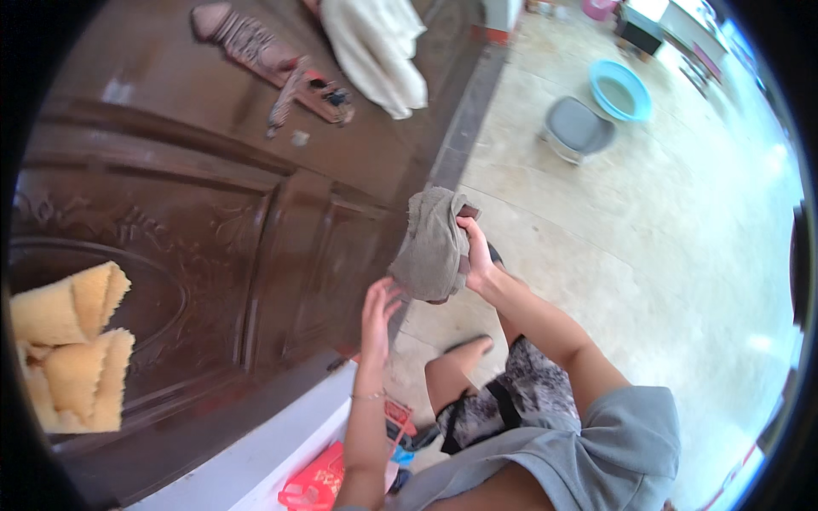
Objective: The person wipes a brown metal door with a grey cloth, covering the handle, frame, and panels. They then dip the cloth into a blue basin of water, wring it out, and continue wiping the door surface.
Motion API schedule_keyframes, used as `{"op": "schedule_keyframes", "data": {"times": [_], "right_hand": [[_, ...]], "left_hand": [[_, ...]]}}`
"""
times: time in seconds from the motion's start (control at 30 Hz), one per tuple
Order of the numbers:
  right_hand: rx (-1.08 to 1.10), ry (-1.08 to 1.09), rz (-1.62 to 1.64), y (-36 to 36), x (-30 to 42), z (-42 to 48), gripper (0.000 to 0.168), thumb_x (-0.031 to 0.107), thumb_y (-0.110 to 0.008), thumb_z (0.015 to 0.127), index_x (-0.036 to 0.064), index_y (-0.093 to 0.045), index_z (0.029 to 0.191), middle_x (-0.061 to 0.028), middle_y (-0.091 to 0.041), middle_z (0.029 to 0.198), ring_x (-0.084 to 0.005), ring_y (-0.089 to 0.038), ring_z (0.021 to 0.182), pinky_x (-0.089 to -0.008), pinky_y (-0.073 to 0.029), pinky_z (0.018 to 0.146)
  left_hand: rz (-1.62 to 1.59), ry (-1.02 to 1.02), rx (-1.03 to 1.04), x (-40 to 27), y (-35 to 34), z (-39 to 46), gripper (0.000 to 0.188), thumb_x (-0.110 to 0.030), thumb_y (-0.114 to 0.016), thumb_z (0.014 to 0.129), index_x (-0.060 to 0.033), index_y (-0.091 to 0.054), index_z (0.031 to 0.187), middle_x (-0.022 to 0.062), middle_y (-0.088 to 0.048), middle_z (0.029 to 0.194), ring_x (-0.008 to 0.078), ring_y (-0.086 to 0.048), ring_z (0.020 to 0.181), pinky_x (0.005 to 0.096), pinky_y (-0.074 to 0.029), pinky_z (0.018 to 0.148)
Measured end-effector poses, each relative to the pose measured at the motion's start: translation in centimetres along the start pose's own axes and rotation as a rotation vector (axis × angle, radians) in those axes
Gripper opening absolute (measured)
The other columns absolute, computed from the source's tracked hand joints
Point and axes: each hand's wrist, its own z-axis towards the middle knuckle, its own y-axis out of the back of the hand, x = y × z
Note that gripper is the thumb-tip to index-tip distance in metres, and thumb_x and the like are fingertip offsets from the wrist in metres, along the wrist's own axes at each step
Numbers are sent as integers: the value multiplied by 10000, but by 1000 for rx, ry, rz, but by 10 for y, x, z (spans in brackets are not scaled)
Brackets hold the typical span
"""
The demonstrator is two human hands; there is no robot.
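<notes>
A folded grey-brown cloth [431, 246] is gripped at its right side by my right hand [476, 255], with the thumb pressed over its upper edge. My left hand [378, 313] is raised at the cloth's lower left, fingers apart; whether the fingertips touch it I cannot tell. Behind both hands stands a dark brown carved door [307, 268], with an ornate metal handle plate [268, 61] and lever at its upper part. A white cloth [380, 57] hangs near the handle plate. Yellow fuzzy cloths [80, 351] are over the door's far left part.
On the pale floor [664, 223] stand a grey-topped stool [580, 128] and a light blue basin [620, 89] with liquid in it. A pink bucket [599, 7] is farther off. A red bag [319, 476] lies by the white wall base [255, 460] at the lower left.
</notes>
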Motion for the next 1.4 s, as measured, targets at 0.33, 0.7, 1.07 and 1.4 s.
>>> {"op": "schedule_keyframes", "data": {"times": [0.33, 0.7, 1.07, 1.4], "right_hand": [[-26, 271, 80, 31, 134, -267, 467, 300, -510, 886, 29, -546, 1264, -155, -616, 1246, -291, -609, 1113, -432, -461, 999], [-208, 721, 212, 173, 377, -441, 419, 349, -500, 912, 72, -591, 1212, -91, -664, 1168, -259, -633, 1061, -403, -473, 976], [-207, 974, 240, 220, 564, -430, 404, 274, -484, 932, 45, -534, 1261, -117, -623, 1221, -270, -598, 1123, -410, -448, 1011], [-152, 742, -19, 214, 811, -371, 408, 290, -482, 949, 28, -522, 1259, -126, -631, 1191, -262, -615, 1087, -397, -484, 958]], "left_hand": [[-202, 200, 476, -55, -265, -65, 554, -407, -414, 1031, -23, -393, 1431, 56, -419, 1466, 158, -377, 1344, 342, -296, 1110], [86, 258, 665, -34, -583, -74, 303, -242, -517, 1000, -94, -515, 1264, 25, -578, 1169, 115, -552, 1081, 273, -447, 892], [482, -68, 681, -42, -733, 10, 442, -166, -609, 937, -91, -461, 1347, 87, -407, 1359, 184, -521, 1140, 338, -436, 986], [666, -420, 789, -126, -987, 162, 478, -308, -670, 896, -14, -505, 1235, 126, -573, 1174, 234, -595, 1061, 351, -499, 865]]}}
